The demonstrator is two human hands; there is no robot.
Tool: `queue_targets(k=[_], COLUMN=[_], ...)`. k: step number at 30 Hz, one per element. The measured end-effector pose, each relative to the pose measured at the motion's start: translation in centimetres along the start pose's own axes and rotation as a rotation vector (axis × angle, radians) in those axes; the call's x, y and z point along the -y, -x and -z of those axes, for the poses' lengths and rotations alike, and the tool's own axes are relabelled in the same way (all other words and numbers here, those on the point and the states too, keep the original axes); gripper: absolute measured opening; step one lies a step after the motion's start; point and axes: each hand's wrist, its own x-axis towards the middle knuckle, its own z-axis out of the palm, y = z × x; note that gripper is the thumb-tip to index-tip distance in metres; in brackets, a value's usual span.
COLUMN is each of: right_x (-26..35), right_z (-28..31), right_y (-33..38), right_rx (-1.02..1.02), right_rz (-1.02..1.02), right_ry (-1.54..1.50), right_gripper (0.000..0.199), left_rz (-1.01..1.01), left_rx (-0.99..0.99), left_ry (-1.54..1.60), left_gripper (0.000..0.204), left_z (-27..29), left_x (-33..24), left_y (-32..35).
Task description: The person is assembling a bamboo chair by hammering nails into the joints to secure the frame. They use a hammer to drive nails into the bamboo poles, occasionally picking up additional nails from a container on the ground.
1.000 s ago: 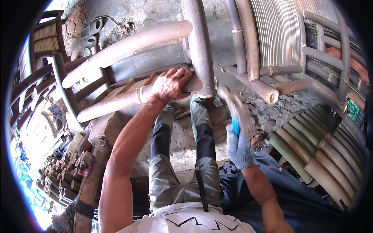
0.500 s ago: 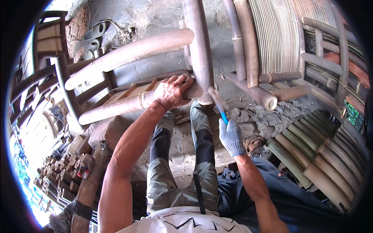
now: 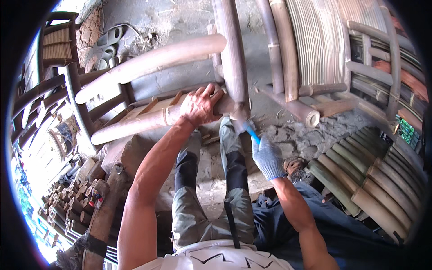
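A bamboo chair frame lies before me, with a thick upright post point(image 3: 234, 58) and a lower bamboo rail point(image 3: 139, 123) meeting it. My bare left hand point(image 3: 201, 105) wraps over that rail's right end, close beside the post. In a grey knitted glove, my right hand point(image 3: 267, 157) grips the blue handle of a hammer point(image 3: 252, 132). The hammer's head is smeared by motion and is at the foot of the post, by the joint; whether it touches is hard to tell. A curved upper bamboo rail point(image 3: 153, 59) runs left from the post.
Another bamboo seat point(image 3: 317, 49) stands at the far right. Split bamboo lengths point(image 3: 382, 180) lie at the right, and short bamboo pieces point(image 3: 72, 207) are piled at the left. Slippers point(image 3: 109, 38) rest on the floor beyond the frame.
The hammer has swung down and left, from beside the post to its foot. My right hand has shifted slightly; my left hand keeps its hold on the rail.
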Motion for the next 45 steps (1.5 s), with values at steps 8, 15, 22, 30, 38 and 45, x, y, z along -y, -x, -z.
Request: queue_targets(k=[8,15,22,30,38,45], right_x=[2.8,1.7,1.0,0.3,1.9,1.4], right_z=[4.5,4.6,7.6,8.2,9.8,10.4], right_y=[1.7,1.3,-1.8,-3.9,-5.6,-5.8], right_rx=[0.058,0.063,0.107,0.117,0.269,0.437], right_rz=[0.007,0.074,0.063,0.035,-0.054,-0.220], right_ry=[-0.907,-0.780,-0.893,-0.832,-0.956,-1.006], right_gripper=[0.026,0.025,0.025,0.022,0.027,0.019], left_rz=[0.257,0.359,0.280,0.362,0.486,0.427], left_rx=[0.201,0.164,0.267,0.332,0.447,0.432], left_ry=[1.088,1.126,1.062,1.305,1.578,1.484], left_gripper=[0.102,0.086,0.092,0.102,0.104,0.098], left_z=[2.8,3.0,4.0,4.4,4.1,5.0], left_x=[-12.2,-15.7,-14.8,-14.9,-12.8,-12.7], left_y=[6.4,4.7,0.8,-1.4,-2.1,-2.6])
